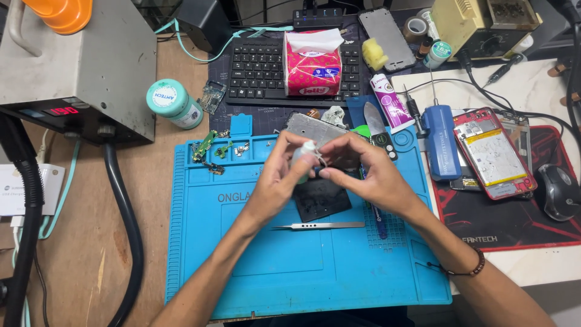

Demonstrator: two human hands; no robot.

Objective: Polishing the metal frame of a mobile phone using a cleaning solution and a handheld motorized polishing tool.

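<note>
Over the blue repair mat, my left hand grips a small white squeeze bottle. My right hand meets it from the right, fingertips pinched at the bottle's tip or cap. Just under both hands a dark square part lies on the mat. Metal tweezers rest on the mat below it. A grey metal phone frame lies behind the hands, partly hidden by them.
A keyboard with a pink tissue pack sits at the back. An opened red phone, blue electric screwdriver, mouse and a soldering station are right. A grey hot-air unit with black hose and a teal-capped jar stand left.
</note>
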